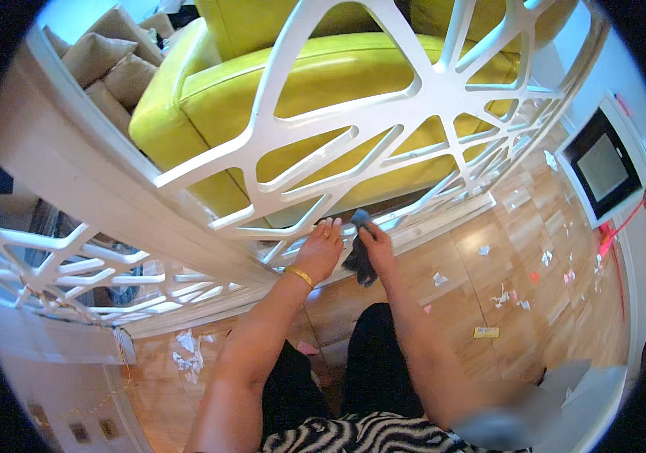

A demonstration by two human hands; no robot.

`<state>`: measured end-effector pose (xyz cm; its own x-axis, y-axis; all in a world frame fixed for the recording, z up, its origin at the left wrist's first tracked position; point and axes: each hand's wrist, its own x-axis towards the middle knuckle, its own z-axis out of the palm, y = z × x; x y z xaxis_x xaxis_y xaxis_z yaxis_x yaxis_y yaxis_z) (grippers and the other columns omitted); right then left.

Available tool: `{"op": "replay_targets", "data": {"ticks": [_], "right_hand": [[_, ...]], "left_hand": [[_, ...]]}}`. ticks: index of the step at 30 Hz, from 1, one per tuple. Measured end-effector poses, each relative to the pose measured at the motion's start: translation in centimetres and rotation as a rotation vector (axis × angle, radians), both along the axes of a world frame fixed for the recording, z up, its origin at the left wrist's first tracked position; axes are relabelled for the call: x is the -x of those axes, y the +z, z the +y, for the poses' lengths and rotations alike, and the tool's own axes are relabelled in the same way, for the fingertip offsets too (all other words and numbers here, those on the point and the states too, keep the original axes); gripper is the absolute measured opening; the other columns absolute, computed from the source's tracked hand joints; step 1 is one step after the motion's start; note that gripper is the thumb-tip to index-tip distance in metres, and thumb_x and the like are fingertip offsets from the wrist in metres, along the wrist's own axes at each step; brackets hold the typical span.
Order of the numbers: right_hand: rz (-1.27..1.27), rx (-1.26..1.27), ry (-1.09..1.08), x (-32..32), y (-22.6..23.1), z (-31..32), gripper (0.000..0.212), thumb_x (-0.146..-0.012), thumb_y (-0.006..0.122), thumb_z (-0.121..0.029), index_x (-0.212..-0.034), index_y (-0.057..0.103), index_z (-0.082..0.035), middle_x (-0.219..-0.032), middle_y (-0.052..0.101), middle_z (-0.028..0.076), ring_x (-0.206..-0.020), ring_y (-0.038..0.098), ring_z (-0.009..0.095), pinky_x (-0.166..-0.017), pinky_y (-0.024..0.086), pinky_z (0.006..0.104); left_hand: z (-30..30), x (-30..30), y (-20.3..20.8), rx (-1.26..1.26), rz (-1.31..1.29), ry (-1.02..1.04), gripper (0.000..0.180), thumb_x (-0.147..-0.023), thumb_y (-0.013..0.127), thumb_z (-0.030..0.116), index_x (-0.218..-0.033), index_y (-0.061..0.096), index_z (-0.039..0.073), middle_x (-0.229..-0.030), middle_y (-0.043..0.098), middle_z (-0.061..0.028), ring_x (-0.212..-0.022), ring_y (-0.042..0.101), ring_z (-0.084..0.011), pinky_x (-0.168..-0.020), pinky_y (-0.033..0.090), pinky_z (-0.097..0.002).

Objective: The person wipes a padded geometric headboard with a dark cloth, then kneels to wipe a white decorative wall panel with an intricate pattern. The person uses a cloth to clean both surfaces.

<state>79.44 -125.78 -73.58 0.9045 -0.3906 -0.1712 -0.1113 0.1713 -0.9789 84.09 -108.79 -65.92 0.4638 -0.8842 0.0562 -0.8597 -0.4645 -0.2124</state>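
Observation:
Low on a white lattice screen (pixel 444 83) with web-like openings, both of my hands are close together. My right hand (pixel 378 248) is closed around a dark grey cloth (pixel 362 260), which hangs down below the fingers and also sticks out above them. Just left of it, my left hand (pixel 318 253), with a gold bangle at the wrist and a ring, has its fingers stretched out against the lower bars of the lattice. It holds nothing that I can see. Its fingertips partly overlap the bars, so their exact contact is hard to make out.
Behind the lattice stands a yellow-green sofa (pixel 300 83). A thick white post (pixel 96 151) rises at left, joining a second lattice panel (pixel 74 257). Paper scraps (pixel 500 297) and a small yellow packet (pixel 486 332) lie on the wood floor. A black-and-white framed panel (pixel 602 162) is at right.

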Motion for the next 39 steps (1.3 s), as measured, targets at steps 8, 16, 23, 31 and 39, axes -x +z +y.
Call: {"op": "replay_targets", "data": {"ticks": [8, 16, 23, 31, 39], "right_hand": [[-0.252, 0.164, -0.132, 0.4, 14.0, 3.9, 0.041, -0.099, 0.049, -0.027, -0.132, 0.050, -0.002, -0.108, 0.059, 0.004, -0.096, 0.052, 0.012, -0.086, 0.045, 0.0277], [-0.373, 0.709, -0.306, 0.5, 16.5, 5.2, 0.026, -0.082, 0.067, -0.009, -0.106, 0.062, -0.001, -0.084, 0.057, 0.016, -0.075, 0.059, 0.030, -0.070, 0.049, 0.0363], [-0.221, 1.325, -0.139, 0.0, 22.4, 6.7, 0.048, -0.066, 0.070, -0.012, -0.114, 0.063, -0.013, -0.084, 0.054, 0.011, -0.069, 0.062, 0.032, -0.059, 0.053, 0.0416], [-0.295, 1.558, -0.071, -0.2, 21.9, 1.3, 0.054, -0.066, 0.069, -0.012, -0.119, 0.062, -0.018, -0.084, 0.056, 0.008, -0.066, 0.061, 0.028, -0.055, 0.051, 0.0379], [-0.422, 1.104, -0.136, 0.5, 20.2, -2.8, 0.054, -0.073, 0.070, -0.012, -0.124, 0.051, -0.007, -0.097, 0.063, 0.018, -0.077, 0.064, 0.040, -0.066, 0.054, 0.0454]], "left_hand": [[-2.5, -0.5, -4.5, 0.634, 0.510, 0.054, 0.041, -0.090, 0.053, 0.025, -0.126, 0.052, 0.005, -0.138, 0.047, -0.0184, -0.132, 0.039, -0.0319, -0.114, 0.025, -0.0420], [-3.0, -1.1, -8.8, 0.955, 1.170, 0.025, 0.037, -0.094, 0.053, 0.029, -0.125, 0.050, 0.009, -0.117, 0.055, -0.0122, -0.121, 0.046, -0.0293, -0.105, 0.035, -0.0418], [-4.5, -0.6, -6.0, 0.584, 0.103, 0.062, 0.035, -0.095, 0.048, 0.028, -0.126, 0.047, 0.013, -0.115, 0.054, -0.0045, -0.112, 0.049, -0.0200, -0.094, 0.041, -0.0330], [-3.4, 0.1, -3.2, 0.610, 0.224, -0.001, 0.013, -0.080, 0.062, 0.015, -0.091, 0.064, 0.009, -0.105, 0.058, -0.0145, -0.105, 0.053, -0.0297, -0.089, 0.040, -0.0440], [-5.7, 0.1, 6.5, 1.280, -0.133, -0.134, 0.029, -0.079, 0.063, 0.009, -0.107, 0.068, 0.014, -0.126, 0.053, -0.0150, -0.115, 0.050, -0.0326, -0.094, 0.037, -0.0439]]}}
